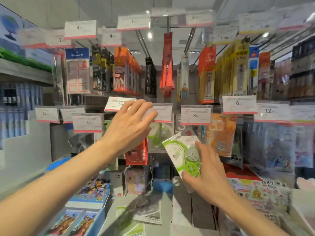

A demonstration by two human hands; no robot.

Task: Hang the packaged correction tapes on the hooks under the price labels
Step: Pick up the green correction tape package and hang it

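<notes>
Well, green-wheeled correction tape pack (185, 156) in right hand (207, 174) fingers; left hand (131, 126) spread.

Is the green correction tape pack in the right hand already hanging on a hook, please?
No, the right hand holds the green correction tape pack tilted, below the price labels and off any hook.

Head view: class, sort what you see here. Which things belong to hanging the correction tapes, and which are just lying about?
Belong to the job:
- green correction tape pack, gripped by the right hand
- left hand, reaching to the price label
- hung green pack beneath that label

Just lying about:
- orange pack
- red pack
- sticker sheets
- cartoon booklets
</notes>
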